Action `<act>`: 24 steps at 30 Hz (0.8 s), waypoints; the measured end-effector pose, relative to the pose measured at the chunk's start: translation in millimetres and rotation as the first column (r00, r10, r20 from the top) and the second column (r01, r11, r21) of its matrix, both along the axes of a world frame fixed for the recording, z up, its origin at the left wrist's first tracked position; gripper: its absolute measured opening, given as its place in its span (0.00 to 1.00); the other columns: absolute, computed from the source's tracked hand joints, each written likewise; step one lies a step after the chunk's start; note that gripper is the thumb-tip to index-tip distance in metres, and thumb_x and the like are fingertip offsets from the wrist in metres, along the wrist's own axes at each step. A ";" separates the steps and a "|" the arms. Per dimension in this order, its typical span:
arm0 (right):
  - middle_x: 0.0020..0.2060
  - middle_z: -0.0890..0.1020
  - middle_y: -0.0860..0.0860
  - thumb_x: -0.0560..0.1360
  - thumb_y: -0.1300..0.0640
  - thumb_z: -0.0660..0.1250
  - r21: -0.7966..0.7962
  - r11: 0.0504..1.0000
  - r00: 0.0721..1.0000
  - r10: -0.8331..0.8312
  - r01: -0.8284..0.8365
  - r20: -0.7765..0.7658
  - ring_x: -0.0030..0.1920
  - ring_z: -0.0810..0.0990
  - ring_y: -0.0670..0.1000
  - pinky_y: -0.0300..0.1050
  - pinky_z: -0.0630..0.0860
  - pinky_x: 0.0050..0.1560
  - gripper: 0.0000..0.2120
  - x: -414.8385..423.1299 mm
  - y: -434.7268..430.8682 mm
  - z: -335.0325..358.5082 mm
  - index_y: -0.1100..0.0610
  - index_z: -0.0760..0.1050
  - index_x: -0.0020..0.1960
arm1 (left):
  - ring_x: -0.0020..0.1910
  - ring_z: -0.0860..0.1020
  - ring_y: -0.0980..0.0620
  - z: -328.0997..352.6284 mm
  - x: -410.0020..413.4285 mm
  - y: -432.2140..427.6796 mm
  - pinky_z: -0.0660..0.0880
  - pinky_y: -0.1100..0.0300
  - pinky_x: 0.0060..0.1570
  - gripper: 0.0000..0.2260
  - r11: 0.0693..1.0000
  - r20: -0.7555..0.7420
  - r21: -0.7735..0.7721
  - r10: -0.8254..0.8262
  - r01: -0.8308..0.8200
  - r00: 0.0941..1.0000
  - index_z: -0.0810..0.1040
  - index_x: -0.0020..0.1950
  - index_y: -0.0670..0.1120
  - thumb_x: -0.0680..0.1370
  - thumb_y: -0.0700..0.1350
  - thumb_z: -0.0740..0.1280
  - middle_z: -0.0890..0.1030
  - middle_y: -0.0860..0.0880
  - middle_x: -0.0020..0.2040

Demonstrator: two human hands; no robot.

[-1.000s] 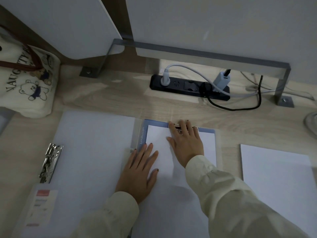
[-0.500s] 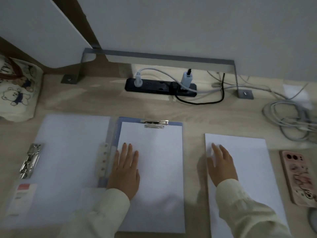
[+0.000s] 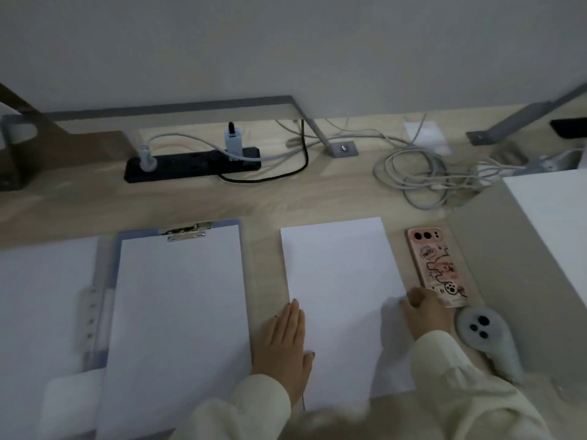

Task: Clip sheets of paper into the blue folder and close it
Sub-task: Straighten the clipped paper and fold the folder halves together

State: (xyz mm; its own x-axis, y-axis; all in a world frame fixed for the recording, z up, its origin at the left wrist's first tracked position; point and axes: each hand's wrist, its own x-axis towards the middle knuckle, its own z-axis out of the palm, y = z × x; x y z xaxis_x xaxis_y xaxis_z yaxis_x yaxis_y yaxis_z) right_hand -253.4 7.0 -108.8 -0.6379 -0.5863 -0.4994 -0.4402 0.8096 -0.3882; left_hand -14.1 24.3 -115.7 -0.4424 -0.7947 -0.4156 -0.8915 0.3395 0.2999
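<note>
Although one sheet (image 3: 181,300) already lies under the clip (image 3: 185,231) at the top of the open blue folder (image 3: 116,249), the task is judged part done. A loose stack (image 3: 343,300) lies on the worktop (image 3: 222,201) just right of the folder. The left hand (image 3: 284,338) rests flat, fingers extended and holding nothing, on the stack's left edge. The right hand (image 3: 424,312) has fingers curled at the right edge, apparently lifting a sheet; firm hold cannot be confirmed. Outstanding: clip further sheets, close the cover (image 3: 44,300). A phone (image 3: 436,265) lies beside the stack.
</note>
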 end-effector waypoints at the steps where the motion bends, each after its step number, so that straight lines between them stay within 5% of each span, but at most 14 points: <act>1: 0.50 0.79 0.63 0.71 0.58 0.64 0.002 0.999 0.998 -0.046 0.046 0.052 0.53 0.77 0.61 0.46 0.68 0.50 0.07 -2.2 -2.3 -3.6 0.61 0.75 0.47 | 0.71 0.65 0.53 5.0 -2.0 -2.3 0.71 0.56 0.65 0.27 0.998 -0.007 -0.063 0.000 0.000 1.000 0.66 0.70 0.40 0.75 0.53 0.52 0.61 0.44 0.73; 3: 0.53 0.80 0.63 0.71 0.56 0.64 0.031 0.996 0.991 -0.084 0.081 0.106 0.55 0.77 0.62 0.47 0.71 0.52 0.13 -4.0 -6.4 -6.9 0.61 0.78 0.52 | 0.72 0.39 0.56 2.7 0.7 -3.0 0.49 0.56 0.76 0.27 0.998 0.044 -0.011 -0.065 0.066 0.997 0.40 0.74 0.41 0.80 0.52 0.46 0.34 0.48 0.71; 4: 0.54 0.80 0.62 0.71 0.55 0.64 0.042 0.996 0.988 -0.089 0.084 0.128 0.56 0.77 0.62 0.48 0.71 0.55 0.15 -3.7 -7.6 -6.7 0.60 0.78 0.54 | 0.72 0.39 0.57 4.1 1.0 -4.7 0.47 0.56 0.76 0.28 0.998 0.035 -0.002 -0.062 0.063 0.997 0.39 0.74 0.41 0.80 0.53 0.44 0.33 0.49 0.69; 6: 0.53 0.81 0.60 0.70 0.52 0.64 0.050 0.994 0.981 -0.100 0.093 0.167 0.57 0.76 0.62 0.47 0.70 0.57 0.17 -2.0 -7.8 0.3 0.59 0.79 0.54 | 0.76 0.49 0.55 2.1 1.8 -7.3 0.54 0.55 0.74 0.32 0.991 0.020 -0.124 -0.056 0.058 0.998 0.47 0.75 0.39 0.75 0.55 0.40 0.37 0.48 0.71; 9: 0.44 0.79 0.58 0.71 0.55 0.64 -0.007 0.988 0.966 -0.152 0.157 0.208 0.50 0.76 0.58 0.46 0.69 0.51 0.07 -0.1 -4.1 12.0 0.57 0.75 0.45 | 0.77 0.40 0.51 1.3 5.0 -3.1 0.42 0.55 0.75 0.38 0.996 0.090 0.069 -0.071 0.065 0.993 0.37 0.75 0.42 0.67 0.58 0.29 0.28 0.49 0.68; 12: 0.36 0.75 0.57 0.73 0.62 0.63 -0.100 0.977 0.928 -0.145 0.189 0.343 0.43 0.72 0.54 0.44 0.67 0.43 0.02 4.9 3.7 17.9 0.58 0.69 0.43 | 0.76 0.38 0.51 5.1 1.0 -3.0 0.41 0.55 0.76 0.28 0.991 0.145 0.120 -0.071 0.054 0.987 0.36 0.75 0.42 0.80 0.54 0.42 0.30 0.48 0.74; 15: 0.49 0.78 0.58 0.74 0.65 0.61 -0.238 0.961 0.925 -0.044 0.143 0.378 0.49 0.75 0.56 0.44 0.68 0.51 0.09 9.8 12.6 23.5 0.60 0.73 0.54 | 0.77 0.40 0.51 13.1 0.1 -5.4 0.43 0.55 0.76 0.28 0.985 0.090 0.171 0.003 -0.019 0.996 0.38 0.75 0.42 0.81 0.51 0.48 0.36 0.47 0.77; 17: 0.52 0.76 0.51 0.75 0.64 0.61 -0.356 0.911 0.921 -0.060 0.208 0.384 0.54 0.73 0.52 0.48 0.67 0.60 0.12 13.9 15.8 30.0 0.58 0.74 0.57 | 0.77 0.46 0.52 18.5 -1.5 -7.8 0.46 0.58 0.75 0.28 0.945 -0.108 0.262 0.230 -0.196 0.967 0.41 0.76 0.45 0.81 0.50 0.51 0.42 0.49 0.78; 19: 0.53 0.76 0.48 0.73 0.59 0.62 -0.448 0.835 0.893 -0.106 0.319 0.437 0.58 0.74 0.53 0.55 0.66 0.67 0.11 22.0 19.0 41.3 0.50 0.76 0.53 | 0.76 0.55 0.51 30.4 -3.4 -14.0 0.53 0.59 0.72 0.29 0.814 -0.307 0.404 0.549 -0.416 0.777 0.45 0.76 0.48 0.80 0.50 0.56 0.51 0.50 0.77; 21: 0.47 0.81 0.46 0.72 0.58 0.62 -0.499 0.756 0.834 -0.112 0.424 0.540 0.53 0.78 0.54 0.54 0.73 0.59 0.10 30.3 19.0 57.9 0.48 0.77 0.50 | 0.74 0.60 0.49 47.1 -3.3 -24.3 0.58 0.56 0.72 0.31 0.649 -0.398 0.567 0.755 -0.508 0.521 0.50 0.76 0.49 0.77 0.52 0.61 0.57 0.50 0.76; 24: 0.48 0.84 0.50 0.74 0.61 0.61 -0.523 0.684 0.733 -0.025 0.509 0.680 0.48 0.81 0.52 0.50 0.75 0.53 0.11 42.2 13.2 86.9 0.52 0.79 0.52 | 0.72 0.64 0.48 75.5 7.2 -35.8 0.60 0.50 0.73 0.31 0.518 -0.404 0.712 0.854 -0.474 0.326 0.57 0.74 0.50 0.75 0.57 0.64 0.64 0.52 0.72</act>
